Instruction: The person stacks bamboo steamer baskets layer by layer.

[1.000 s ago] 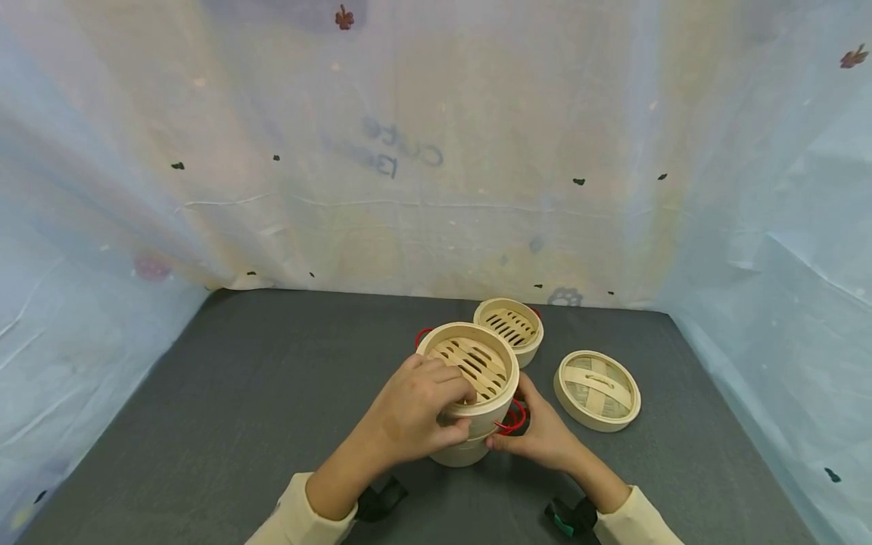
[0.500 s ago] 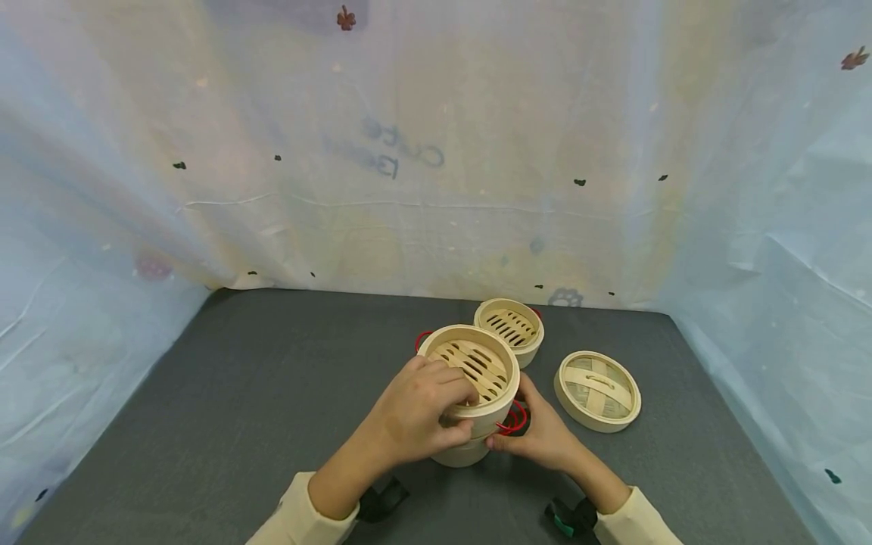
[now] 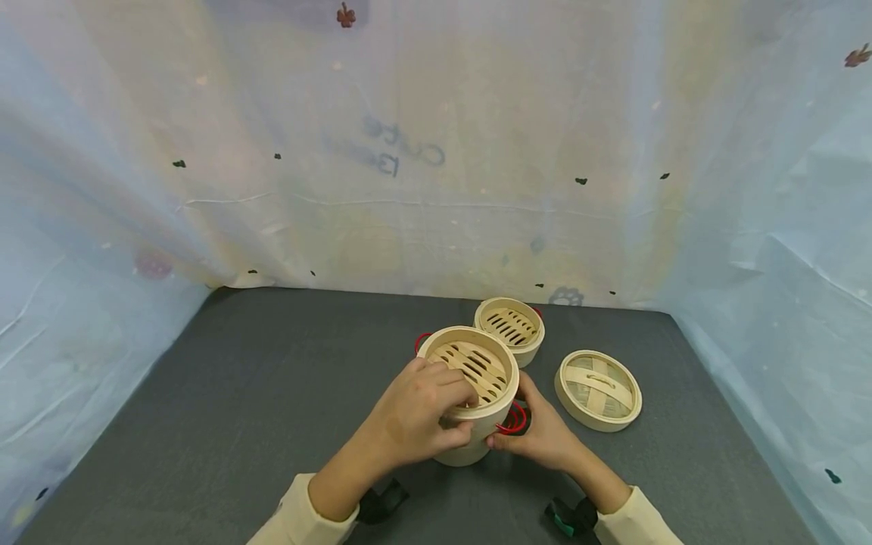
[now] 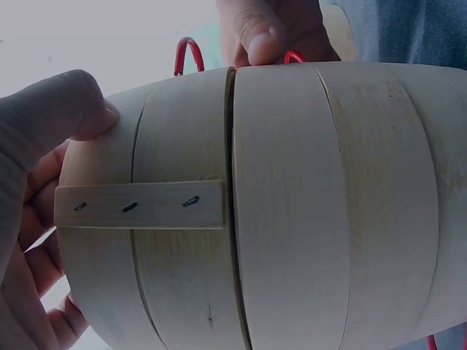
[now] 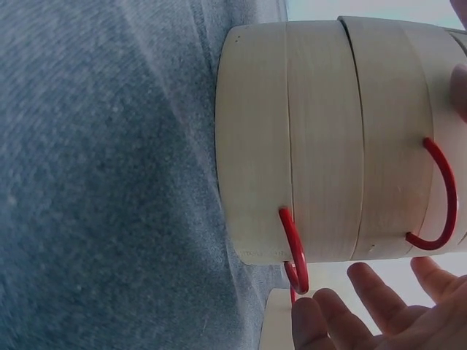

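Observation:
Two bamboo steamer baskets are stacked before me in the head view. The upper basket has a slatted bottom; the lower basket is mostly hidden under it. My left hand pinches the upper basket's near rim, fingers inside and thumb outside. At the stack's right side, my right hand rests with thumb and fingers spread about the red handles. In the right wrist view its fingers look fairly straight beside the baskets. A narrow dark seam between the two baskets shows in the left wrist view.
Behind the stack stands another slatted steamer basket with a red handle. A woven bamboo lid lies to the right. The dark grey table is bounded by pale plastic sheeting at the back and sides.
The upper basket has sunk slightly onto the lower one, and the red handles on the right have come closer together. Both hands have kept nearly the same places.

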`<control>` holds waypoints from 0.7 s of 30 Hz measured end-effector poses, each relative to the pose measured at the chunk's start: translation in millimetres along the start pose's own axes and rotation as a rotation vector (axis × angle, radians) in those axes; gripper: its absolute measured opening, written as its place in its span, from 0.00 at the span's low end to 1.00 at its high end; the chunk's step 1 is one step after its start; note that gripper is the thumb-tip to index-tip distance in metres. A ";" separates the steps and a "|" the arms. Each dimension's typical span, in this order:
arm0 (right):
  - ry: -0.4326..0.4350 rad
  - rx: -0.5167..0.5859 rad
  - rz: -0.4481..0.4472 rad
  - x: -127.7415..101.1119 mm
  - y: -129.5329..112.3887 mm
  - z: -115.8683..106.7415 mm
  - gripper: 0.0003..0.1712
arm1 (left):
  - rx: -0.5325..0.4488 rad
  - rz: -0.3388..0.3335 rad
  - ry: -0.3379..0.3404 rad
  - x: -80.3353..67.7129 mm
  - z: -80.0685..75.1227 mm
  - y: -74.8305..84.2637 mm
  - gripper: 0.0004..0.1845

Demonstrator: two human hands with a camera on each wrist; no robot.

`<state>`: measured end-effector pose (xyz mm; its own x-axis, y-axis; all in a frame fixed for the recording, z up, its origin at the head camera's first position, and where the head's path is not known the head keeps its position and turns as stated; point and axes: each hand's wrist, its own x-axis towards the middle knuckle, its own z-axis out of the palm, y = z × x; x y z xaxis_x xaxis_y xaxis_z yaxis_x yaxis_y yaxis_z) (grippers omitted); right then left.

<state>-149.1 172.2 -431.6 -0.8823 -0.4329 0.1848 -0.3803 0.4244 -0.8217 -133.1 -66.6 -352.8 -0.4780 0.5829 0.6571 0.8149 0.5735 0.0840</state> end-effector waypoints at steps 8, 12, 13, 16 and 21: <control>0.004 -0.022 -0.011 -0.3 1.3 -0.1 0.56 | -0.001 -0.014 0.003 -1.9 0.8 1.7 0.12; 0.005 -0.016 -0.019 -0.2 1.6 -0.2 0.56 | -0.004 -0.029 -0.006 -2.6 0.4 2.5 0.12; 0.005 -0.014 -0.021 -0.2 1.7 -0.2 0.56 | -0.005 -0.034 -0.009 -3.0 0.5 2.4 0.12; 0.004 -0.012 -0.024 -0.2 2.1 -0.1 0.56 | -0.024 -0.047 -0.005 -4.5 1.3 1.6 0.14; 0.002 -0.021 -0.041 -0.4 2.9 -0.1 0.56 | -0.060 -0.097 0.068 -7.1 1.9 -0.8 0.23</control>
<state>-149.9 173.7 -434.0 -0.8666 -0.4483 0.2193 -0.4219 0.4234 -0.8017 -131.1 -70.1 -358.9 -0.5338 0.4847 0.6929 0.7849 0.5889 0.1927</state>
